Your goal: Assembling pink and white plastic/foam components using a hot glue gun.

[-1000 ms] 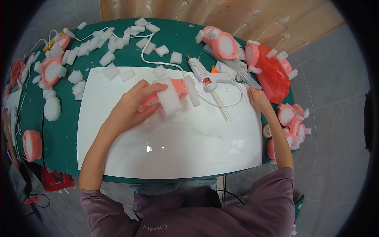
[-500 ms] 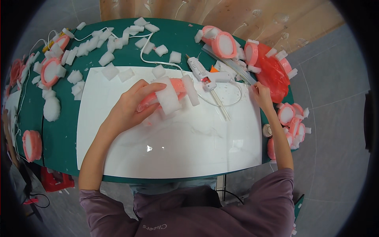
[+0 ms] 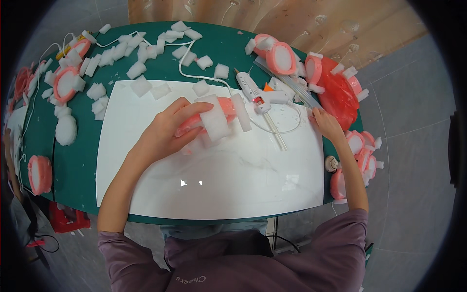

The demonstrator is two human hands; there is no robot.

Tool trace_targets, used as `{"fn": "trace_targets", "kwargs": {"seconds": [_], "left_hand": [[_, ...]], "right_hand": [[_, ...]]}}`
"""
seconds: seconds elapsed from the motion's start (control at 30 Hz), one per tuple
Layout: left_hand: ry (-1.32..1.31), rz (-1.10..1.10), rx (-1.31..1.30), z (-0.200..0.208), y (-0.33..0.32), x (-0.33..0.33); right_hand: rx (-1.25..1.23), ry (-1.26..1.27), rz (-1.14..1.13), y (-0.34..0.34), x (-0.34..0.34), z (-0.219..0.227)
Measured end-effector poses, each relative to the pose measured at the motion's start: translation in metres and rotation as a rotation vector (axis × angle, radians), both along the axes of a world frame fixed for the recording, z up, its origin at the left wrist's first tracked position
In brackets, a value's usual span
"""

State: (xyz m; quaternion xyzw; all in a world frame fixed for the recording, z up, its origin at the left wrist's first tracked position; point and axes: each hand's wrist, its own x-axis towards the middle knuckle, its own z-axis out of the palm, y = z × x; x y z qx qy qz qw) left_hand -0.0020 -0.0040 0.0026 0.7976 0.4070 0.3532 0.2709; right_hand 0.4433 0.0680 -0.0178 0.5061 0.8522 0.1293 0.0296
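Observation:
My left hand [image 3: 163, 129] is closed around a pink ring-shaped piece [image 3: 226, 107], holding it over the white board [image 3: 219, 190]. A white foam block [image 3: 214, 121] sits across the ring beside my fingertips, and another foam block [image 3: 241, 113] stands on its right side. My right hand [image 3: 327, 124] is at the board's right edge with its fingers pinched, near the end of a bundle of clear glue sticks [image 3: 307, 97]; what they grip is too small to make out. Between the hands lies a white hot glue gun [image 3: 253, 89], its cord looped beside it.
White foam pieces [image 3: 119, 51] are scattered over the green table [image 3: 75, 168]. Pink rings with foam [image 3: 282, 58] stand at the far right, beside a red plastic bag [image 3: 335, 95]. More pink pieces [image 3: 362, 153] crowd the right edge. One pink disc [image 3: 40, 174] lies at the left.
The whole view has shifted slightly. My right hand has drawn a little nearer along the board's right edge. My left hand keeps its hold on the pink ring.

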Motion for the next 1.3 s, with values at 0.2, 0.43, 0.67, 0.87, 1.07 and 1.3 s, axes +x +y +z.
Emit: {"fn": "trace_targets", "kwargs": {"seconds": [0.2, 0.43, 0.67, 0.87, 1.07, 1.3], "left_hand": [[-0.029, 0.004, 0.028, -0.001, 0.000, 0.001], [-0.074, 0.002, 0.028, -0.003, 0.001, 0.001], [-0.095, -0.022, 0.070, -0.005, 0.003, 0.001], [-0.092, -0.011, 0.084, -0.006, 0.003, 0.001], [-0.092, 0.002, 0.057, -0.005, 0.002, 0.002], [-0.025, -0.025, 0.086, -0.005, 0.002, 0.000]], "right_hand": [[-0.121, -0.192, -0.018, 0.015, 0.009, -0.003], [-0.048, -0.383, 0.078, 0.014, 0.006, -0.003], [0.068, -0.463, 0.079, 0.016, 0.004, -0.013], [0.042, -0.347, 0.114, 0.010, -0.001, -0.007], [0.031, -0.114, 0.017, 0.002, 0.003, -0.013], [0.069, 0.079, -0.072, -0.005, 0.004, -0.021]]}}
